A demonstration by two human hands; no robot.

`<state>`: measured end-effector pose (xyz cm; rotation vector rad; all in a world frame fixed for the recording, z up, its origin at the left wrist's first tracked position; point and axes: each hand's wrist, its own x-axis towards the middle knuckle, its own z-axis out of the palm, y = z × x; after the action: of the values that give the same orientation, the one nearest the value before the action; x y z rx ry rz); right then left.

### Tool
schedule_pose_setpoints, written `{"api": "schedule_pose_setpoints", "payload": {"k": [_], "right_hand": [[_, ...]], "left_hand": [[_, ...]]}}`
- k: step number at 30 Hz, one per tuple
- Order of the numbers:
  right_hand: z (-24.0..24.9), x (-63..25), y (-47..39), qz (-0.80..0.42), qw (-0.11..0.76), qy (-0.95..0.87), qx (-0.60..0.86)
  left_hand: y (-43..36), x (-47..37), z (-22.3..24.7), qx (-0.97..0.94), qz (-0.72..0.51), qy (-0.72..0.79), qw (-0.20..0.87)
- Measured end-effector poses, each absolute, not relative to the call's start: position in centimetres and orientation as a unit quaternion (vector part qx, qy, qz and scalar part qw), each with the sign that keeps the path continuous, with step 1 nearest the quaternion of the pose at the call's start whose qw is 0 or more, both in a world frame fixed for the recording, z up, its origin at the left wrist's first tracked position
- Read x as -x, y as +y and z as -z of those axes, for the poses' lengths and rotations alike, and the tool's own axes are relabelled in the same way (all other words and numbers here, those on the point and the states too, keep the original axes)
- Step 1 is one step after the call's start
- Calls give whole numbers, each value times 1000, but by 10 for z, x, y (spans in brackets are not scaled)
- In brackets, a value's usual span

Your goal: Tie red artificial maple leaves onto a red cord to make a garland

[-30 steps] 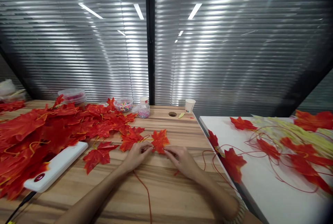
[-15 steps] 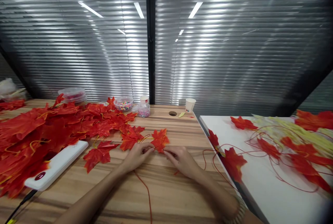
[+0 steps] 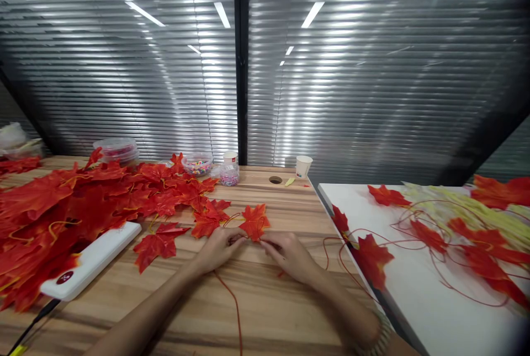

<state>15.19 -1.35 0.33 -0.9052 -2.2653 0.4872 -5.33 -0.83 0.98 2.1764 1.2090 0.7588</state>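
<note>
A red artificial maple leaf [image 3: 254, 220] lies between my two hands on the wooden table, with a loop of thin cord over it. My left hand [image 3: 221, 246] pinches near the lower left of the leaf, at the cord. My right hand [image 3: 287, 254] is also closed in a pinch, at the leaf's base on the cord. From under my left hand a red cord [image 3: 232, 293] trails to the table's front edge. Another red maple leaf [image 3: 210, 218] rests just beyond my left hand. The exact knot or stem between my fingertips is too small to make out.
A heap of red leaves [image 3: 95, 190] covers the table's left, partly over a white power strip [image 3: 95, 259]. Bead tubs [image 3: 197, 165] and a paper cup [image 3: 303, 166] stand at the back. Strung leaves [image 3: 372, 259] spread onto the white table [image 3: 397, 301] at right.
The cord loop over the leaf has shifted slightly, and the leaf has tilted a little. Both hands stay in nearly the same place, still pinching.
</note>
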Motion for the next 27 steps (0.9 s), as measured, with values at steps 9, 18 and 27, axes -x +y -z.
{"api": "schedule_pose_setpoints", "payload": {"k": [9, 18, 27], "right_hand": [[-4, -152, -14, -197, 311, -862, 349], [-1, -152, -13, -202, 305, -863, 348], [0, -152, -12, -202, 304, -864, 348]], "left_hand": [[-7, 55, -8, -813, -266, 449, 258], [-7, 56, -6, -821, -260, 439, 255], [-7, 56, -6, -826, -258, 434, 250]]}}
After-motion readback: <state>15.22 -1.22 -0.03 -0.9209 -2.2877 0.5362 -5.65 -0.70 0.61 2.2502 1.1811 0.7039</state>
